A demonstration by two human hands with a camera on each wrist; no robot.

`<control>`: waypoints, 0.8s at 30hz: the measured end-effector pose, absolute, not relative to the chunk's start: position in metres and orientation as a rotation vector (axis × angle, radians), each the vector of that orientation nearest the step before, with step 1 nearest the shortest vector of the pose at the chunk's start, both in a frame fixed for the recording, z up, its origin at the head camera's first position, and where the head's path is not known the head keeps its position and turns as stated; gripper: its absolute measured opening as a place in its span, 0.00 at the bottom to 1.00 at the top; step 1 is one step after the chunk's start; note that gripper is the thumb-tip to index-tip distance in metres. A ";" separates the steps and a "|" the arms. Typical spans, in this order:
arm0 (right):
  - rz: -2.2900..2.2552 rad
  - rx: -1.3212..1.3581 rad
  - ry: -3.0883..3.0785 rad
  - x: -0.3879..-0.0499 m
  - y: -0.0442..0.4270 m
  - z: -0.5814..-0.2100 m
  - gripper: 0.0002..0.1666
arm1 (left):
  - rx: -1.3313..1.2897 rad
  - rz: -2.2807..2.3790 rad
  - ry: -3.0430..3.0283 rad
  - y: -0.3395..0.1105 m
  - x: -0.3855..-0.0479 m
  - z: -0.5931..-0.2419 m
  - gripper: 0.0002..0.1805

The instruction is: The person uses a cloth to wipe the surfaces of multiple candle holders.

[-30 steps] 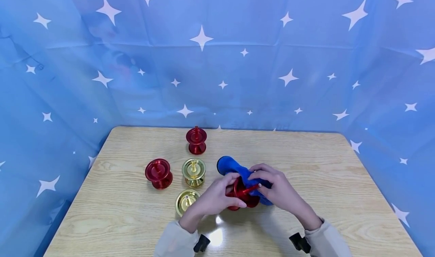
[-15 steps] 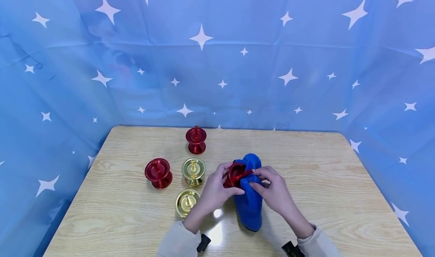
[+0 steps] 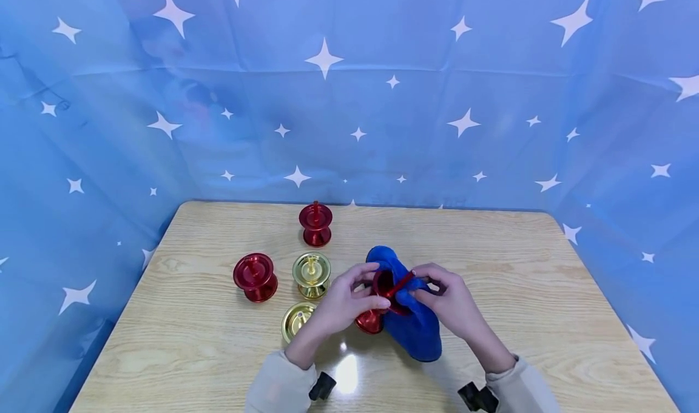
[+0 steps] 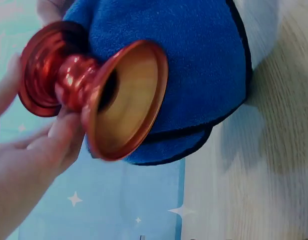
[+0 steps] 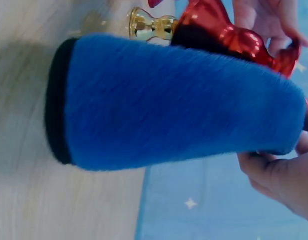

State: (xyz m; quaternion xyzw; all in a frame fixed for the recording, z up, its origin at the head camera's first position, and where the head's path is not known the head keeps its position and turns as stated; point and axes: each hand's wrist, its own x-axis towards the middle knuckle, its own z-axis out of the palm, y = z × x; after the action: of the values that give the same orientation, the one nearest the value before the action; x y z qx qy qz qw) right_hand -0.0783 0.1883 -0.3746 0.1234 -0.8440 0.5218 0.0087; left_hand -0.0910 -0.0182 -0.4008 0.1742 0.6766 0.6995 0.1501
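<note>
My left hand [image 3: 346, 302] grips a shiny red candle holder [image 3: 370, 322] by its dish, fingers and thumb on the rim. The holder is tilted, and its hollow flared base faces the left wrist camera [image 4: 131, 100]. My right hand [image 3: 449, 298] pinches a blue cloth [image 3: 417, 334] with black edging against the holder's upright stem. The cloth hangs down between the hands and covers part of the dish. In the right wrist view the cloth [image 5: 178, 105] hides much of the holder, with the right fingers [image 5: 281, 177] at its end.
To the left on the wooden table [image 3: 180, 340] stand two more red candle holders, one at the back [image 3: 315, 226] and one further left [image 3: 255, 278]. Two gold ones, one nearer the middle [image 3: 311, 275] and one [image 3: 297, 322] partly behind the left forearm, stand close by.
The red candle holder has been turned and tilted between the hands. The blue cloth has swung with the right hand, from lying across to upright, then to a slant.
</note>
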 end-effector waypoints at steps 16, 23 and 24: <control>1.476 0.477 -2.594 -0.078 0.185 -0.378 0.16 | 0.576 1.905 1.960 -0.012 -0.087 -0.402 0.37; 1.467 0.650 -2.573 -0.085 0.192 -0.376 0.17 | 0.541 1.988 1.848 -0.013 -0.085 -0.403 0.36; 1.509 0.601 -2.579 -0.084 0.192 -0.376 0.16 | 0.526 2.015 1.846 -0.013 -0.086 -0.403 0.36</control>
State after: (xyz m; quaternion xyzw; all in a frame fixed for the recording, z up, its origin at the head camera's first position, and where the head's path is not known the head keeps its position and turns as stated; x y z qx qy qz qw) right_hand -0.0844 0.1921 -0.3761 0.1971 -0.8452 0.4946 0.0467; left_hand -0.0858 -0.0135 -0.4032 0.1861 0.6526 0.7125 0.1784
